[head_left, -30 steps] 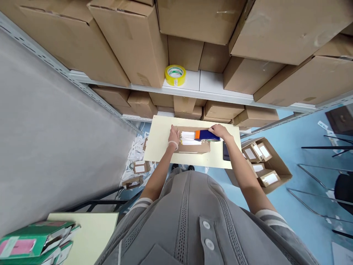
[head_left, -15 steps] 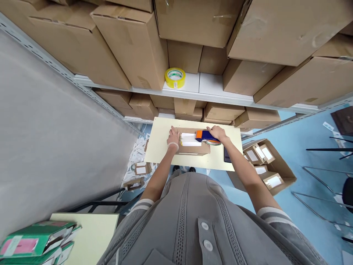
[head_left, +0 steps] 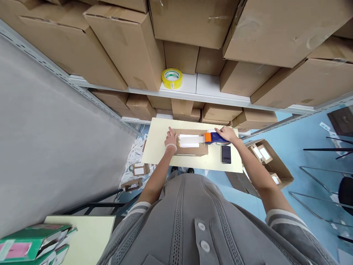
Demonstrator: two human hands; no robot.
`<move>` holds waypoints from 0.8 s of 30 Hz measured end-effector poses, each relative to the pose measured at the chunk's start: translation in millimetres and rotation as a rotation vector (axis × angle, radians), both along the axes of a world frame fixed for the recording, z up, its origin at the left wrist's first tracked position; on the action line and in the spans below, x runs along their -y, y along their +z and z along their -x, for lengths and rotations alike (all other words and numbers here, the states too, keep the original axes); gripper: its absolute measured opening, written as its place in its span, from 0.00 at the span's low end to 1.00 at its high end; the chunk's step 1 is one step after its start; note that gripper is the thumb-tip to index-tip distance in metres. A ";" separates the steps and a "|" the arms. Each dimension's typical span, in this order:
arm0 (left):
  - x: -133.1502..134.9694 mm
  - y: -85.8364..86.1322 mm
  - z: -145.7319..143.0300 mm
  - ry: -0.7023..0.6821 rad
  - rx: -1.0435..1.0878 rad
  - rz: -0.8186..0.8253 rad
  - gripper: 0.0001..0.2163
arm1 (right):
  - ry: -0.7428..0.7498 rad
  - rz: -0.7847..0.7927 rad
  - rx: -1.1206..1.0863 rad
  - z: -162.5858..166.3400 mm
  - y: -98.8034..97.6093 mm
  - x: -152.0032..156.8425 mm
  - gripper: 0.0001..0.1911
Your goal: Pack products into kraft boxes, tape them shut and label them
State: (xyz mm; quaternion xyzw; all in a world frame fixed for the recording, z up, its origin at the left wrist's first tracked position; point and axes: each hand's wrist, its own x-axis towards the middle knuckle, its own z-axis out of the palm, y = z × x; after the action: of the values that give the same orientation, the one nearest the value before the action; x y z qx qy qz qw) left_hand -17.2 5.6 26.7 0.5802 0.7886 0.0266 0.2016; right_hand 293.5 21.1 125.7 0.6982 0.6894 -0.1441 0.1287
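On the pale table (head_left: 157,154) lies a closed cardboard box (head_left: 190,131) with a white label (head_left: 189,145) on top. My left hand (head_left: 171,140) is at the box's left end, fingers against it, holding it. A blue and orange tape dispenser (head_left: 216,137) is in the closed grip of my right hand (head_left: 228,133), at the box's right edge. From the dispenser a strip of clear tape (head_left: 195,140) stretches left over the label. Part of the tape roll shows under the dispenser. A dark phone-like device (head_left: 226,154) rests on the table, right of the box.
A shelf (head_left: 187,82) with cardboard boxes and a yellow roll of tape (head_left: 165,79) stands beyond the table. At the right, a large open carton (head_left: 284,176) holds smaller labelled boxes. Scraps of paper (head_left: 135,154) litter the floor at left. Green folders (head_left: 33,241) sit lower left.
My right hand has drawn the tape dispenser rightward over the box, and a longer strip of tape now shows across the label. My left hand stays at the box's left end.
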 end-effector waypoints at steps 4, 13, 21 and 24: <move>0.1 -3.4 2.8 -0.033 -0.034 -0.020 0.32 | -0.012 -0.034 0.135 -41.3 3.7 5.6 0.38; -1.4 -11.1 9.0 -0.061 -0.067 -0.061 0.33 | -0.232 -0.081 0.269 -125.3 -0.3 53.8 0.34; 2.8 -6.6 5.6 -0.066 -0.018 -0.083 0.33 | -0.758 -0.256 -0.425 -72.3 -48.5 73.4 0.32; 4.7 -5.8 8.4 -0.054 0.065 -0.106 0.32 | -0.900 -0.242 -0.633 -63.2 -64.0 83.2 0.29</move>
State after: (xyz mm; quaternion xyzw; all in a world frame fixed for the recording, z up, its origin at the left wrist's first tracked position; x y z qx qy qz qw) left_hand -25.7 1.0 20.9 0.6100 0.7631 0.0819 0.1969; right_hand 356.7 -62.1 61.7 0.8559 0.3399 -0.3073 -0.2396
